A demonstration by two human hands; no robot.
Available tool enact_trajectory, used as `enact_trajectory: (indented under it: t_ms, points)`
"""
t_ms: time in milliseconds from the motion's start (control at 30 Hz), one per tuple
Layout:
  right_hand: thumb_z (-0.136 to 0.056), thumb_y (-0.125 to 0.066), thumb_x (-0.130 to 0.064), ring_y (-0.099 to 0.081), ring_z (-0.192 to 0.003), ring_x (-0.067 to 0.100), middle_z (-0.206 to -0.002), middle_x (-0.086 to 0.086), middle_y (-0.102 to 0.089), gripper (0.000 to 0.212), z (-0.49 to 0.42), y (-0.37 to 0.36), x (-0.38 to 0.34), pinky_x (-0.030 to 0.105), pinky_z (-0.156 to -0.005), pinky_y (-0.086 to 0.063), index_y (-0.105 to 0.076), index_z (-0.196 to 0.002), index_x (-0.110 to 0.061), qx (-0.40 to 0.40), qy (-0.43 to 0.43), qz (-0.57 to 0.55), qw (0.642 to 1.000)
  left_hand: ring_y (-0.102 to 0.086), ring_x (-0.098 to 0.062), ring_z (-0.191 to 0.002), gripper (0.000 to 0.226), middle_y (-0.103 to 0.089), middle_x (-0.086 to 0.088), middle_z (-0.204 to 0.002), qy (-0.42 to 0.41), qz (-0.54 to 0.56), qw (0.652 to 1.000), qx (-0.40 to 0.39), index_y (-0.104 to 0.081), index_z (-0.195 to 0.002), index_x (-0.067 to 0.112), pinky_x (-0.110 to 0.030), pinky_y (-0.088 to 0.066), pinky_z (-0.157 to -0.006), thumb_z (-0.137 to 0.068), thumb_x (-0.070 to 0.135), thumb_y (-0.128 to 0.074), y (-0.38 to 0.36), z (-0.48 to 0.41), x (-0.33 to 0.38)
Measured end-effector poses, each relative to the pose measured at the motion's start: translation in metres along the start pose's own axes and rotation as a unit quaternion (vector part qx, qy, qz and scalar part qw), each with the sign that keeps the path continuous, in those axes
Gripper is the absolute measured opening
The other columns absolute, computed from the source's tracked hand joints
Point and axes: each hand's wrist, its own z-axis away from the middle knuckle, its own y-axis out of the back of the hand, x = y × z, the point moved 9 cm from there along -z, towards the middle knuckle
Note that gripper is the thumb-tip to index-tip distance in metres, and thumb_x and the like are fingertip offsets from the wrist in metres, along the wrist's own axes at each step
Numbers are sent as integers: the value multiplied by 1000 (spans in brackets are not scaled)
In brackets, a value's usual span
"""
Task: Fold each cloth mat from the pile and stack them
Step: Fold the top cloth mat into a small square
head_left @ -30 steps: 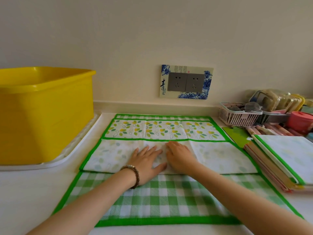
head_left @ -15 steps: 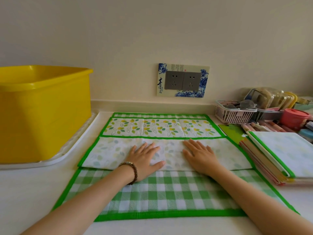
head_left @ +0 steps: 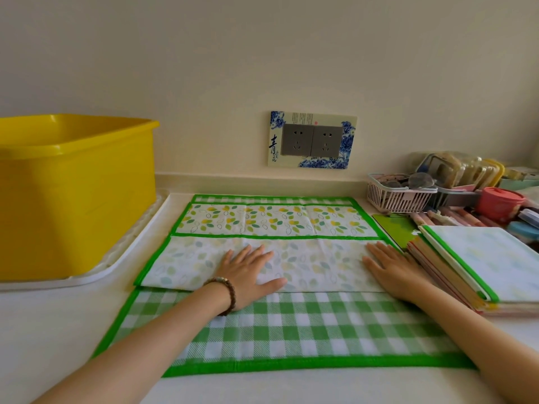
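A leaf-print cloth mat with a green border (head_left: 274, 221) lies on the counter, its near part folded over so the pale underside shows. It rests on a larger green checked mat (head_left: 306, 333). My left hand (head_left: 248, 277) presses flat on the middle of the folded flap, fingers straight. Near the flap's right end, my right hand (head_left: 392, 269) lies flat too. A stack of folded mats (head_left: 484, 260) sits at the right.
A yellow tub (head_left: 73, 193) stands on a white tray (head_left: 96, 272) at the left. A white basket (head_left: 399, 193), a red lidded pot (head_left: 498, 204) and several small items crowd the back right. Wall sockets (head_left: 312, 139) are behind.
My right hand has slid to the right along the folded flap, from beside my left hand to the flap's right end. The left hand stayed in place.
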Motion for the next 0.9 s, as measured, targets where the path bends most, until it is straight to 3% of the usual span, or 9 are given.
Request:
enact_trajectory:
  t_ms: [133, 333, 433, 900]
  points:
    - [-100, -18, -47, 1, -147, 17, -159, -2, -1, 56, 4, 9, -25, 42, -119, 4, -10, -151, -26, 11, 9, -22, 1000, 11, -12, -145, 87, 10, 12, -157, -1, 4, 1000, -2, -2, -150, 33, -45, 6, -117, -78, 79, -17, -3, -1, -1]
    - [-102, -19, -42, 2, -146, 13, -159, -4, -3, 51, 13, 5, -131, 38, -117, 5, -13, -150, -27, 38, 137, -37, 989, 9, -14, -145, 92, 8, 13, -157, 8, 5, 1000, -3, -3, -149, 35, -47, 4, -117, -74, 84, -21, -2, -3, -2]
    - [-102, -19, -39, 2, -147, 14, -159, -3, -4, 50, 9, -4, -160, 38, -117, 5, -15, -150, -27, 38, 162, -38, 985, 8, -13, -145, 90, 7, 13, -157, 16, 6, 1000, -2, -3, -149, 36, -47, 3, -117, -75, 83, -24, -2, -4, -1]
    - [-98, -18, -51, -2, -146, 12, -159, -8, -7, 55, 4, -23, -159, 38, -119, 0, -11, -150, -33, 34, 147, -20, 988, 9, -10, -145, 85, 7, 15, -157, -7, 11, 1000, -5, -5, -148, 41, -47, 6, -117, -76, 81, -24, -1, -1, -8]
